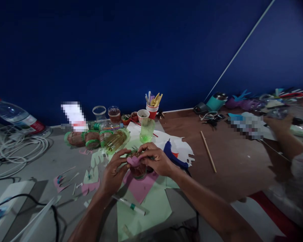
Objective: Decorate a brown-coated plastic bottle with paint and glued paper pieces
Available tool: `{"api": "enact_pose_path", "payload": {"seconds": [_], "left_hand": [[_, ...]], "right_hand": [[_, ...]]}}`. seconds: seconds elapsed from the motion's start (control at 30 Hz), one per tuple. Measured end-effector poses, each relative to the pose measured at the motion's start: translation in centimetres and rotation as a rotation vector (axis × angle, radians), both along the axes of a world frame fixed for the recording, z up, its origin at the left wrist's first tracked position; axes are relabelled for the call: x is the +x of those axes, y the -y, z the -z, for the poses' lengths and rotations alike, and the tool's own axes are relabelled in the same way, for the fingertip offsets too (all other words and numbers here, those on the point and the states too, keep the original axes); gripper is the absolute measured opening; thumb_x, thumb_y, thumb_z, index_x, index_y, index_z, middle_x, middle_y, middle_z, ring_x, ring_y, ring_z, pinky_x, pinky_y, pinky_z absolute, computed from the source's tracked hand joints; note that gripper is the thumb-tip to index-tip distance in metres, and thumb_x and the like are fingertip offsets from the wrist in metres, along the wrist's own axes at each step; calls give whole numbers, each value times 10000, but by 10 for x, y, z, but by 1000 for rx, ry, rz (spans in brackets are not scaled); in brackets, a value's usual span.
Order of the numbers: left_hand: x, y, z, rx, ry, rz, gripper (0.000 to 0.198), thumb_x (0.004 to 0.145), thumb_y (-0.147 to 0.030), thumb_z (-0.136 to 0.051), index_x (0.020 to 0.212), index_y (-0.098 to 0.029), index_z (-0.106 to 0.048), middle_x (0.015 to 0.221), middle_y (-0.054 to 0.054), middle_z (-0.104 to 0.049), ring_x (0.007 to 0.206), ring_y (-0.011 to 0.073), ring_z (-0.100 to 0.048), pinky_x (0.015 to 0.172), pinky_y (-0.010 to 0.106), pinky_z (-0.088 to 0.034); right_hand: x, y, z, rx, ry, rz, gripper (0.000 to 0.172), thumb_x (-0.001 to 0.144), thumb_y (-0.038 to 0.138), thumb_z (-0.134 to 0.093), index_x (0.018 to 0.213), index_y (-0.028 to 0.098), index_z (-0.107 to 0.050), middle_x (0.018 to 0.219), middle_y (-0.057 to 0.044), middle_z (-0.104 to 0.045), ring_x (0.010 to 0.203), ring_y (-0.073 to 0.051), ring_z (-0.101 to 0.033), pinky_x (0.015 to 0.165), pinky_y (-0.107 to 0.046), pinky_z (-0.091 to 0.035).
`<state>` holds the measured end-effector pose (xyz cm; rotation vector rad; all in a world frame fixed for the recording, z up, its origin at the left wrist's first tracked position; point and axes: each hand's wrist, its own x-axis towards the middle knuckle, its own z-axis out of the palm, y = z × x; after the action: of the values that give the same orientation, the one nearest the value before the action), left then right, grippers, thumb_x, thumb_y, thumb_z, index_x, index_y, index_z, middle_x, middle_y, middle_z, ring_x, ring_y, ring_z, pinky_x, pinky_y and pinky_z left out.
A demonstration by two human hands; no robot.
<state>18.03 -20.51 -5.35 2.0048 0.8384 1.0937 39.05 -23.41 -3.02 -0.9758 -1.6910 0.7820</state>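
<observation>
Both hands meet over a small clear cup (138,170) filled with something dark, standing on pink paper (141,188). My left hand (114,173) has its fingers curled round the cup's left side, pressing a pink paper piece (133,160) onto the rim. My right hand (158,160) closes over the cup's top from the right. A blue glue gun (173,155) lies just right of my right hand. A white marker with a green band (130,204) lies on green paper (143,211) below the hands.
Behind the hands lie clear bottles with green bands (96,138), a green cup (146,131), a red cup of tools (153,106) and small cups. Cables (17,148) and a water bottle (15,116) sit left. A wooden stick (208,152) lies right, near another person's arm (282,134).
</observation>
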Motion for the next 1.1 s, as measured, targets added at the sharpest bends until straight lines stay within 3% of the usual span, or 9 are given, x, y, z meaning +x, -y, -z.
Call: {"api": "enact_pose_path", "payload": {"seconds": [0.2, 0.5, 0.67, 0.8, 1.1], "left_hand": [[1, 1, -1, -10, -11, -26, 167, 899, -225, -515, 866, -208, -677, 1183, 111, -624, 1172, 234, -544, 995, 429, -423], [5, 2, 0, -8, 23, -38, 167, 891, -263, -525, 853, -219, -682, 1144, 98, -659, 1161, 243, -562, 994, 445, -439], [5, 1, -1, 27, 33, 2, 150, 897, -245, -527, 858, -223, -669, 1143, 98, -659, 1173, 245, -554, 1005, 461, -425], [3, -1, -1, 76, 23, 77, 122, 883, -282, -563, 938, -225, -657, 1166, 108, -649, 1204, 256, -526, 1017, 480, -409], [6, 1, -3, 155, -86, 1, 84, 845, -202, -594, 915, -224, -636, 1119, 91, -673, 1222, 251, -509, 1010, 459, -415]], "right_hand": [[-1, -1, 1, -34, -31, -13, 135, 819, 129, -606, 846, 207, -713, 1018, -74, -600, 1015, -188, -578, 913, -357, -461], [-1, 3, -8, 33, 187, 7, 247, 733, 131, -670, 971, 196, -662, 1048, -86, -574, 1058, -238, -527, 928, -412, -439], [-4, 4, -5, 104, 213, 56, 90, 735, 124, -676, 782, 197, -657, 942, -64, -571, 981, -225, -520, 893, -402, -440], [-4, 3, -4, 50, 157, 28, 105, 751, 93, -665, 764, 197, -652, 931, -50, -572, 970, -203, -528, 889, -380, -441], [-6, 5, -8, 68, 195, 30, 105, 746, 98, -665, 730, 196, -632, 911, -50, -588, 961, -213, -522, 868, -389, -440]]}}
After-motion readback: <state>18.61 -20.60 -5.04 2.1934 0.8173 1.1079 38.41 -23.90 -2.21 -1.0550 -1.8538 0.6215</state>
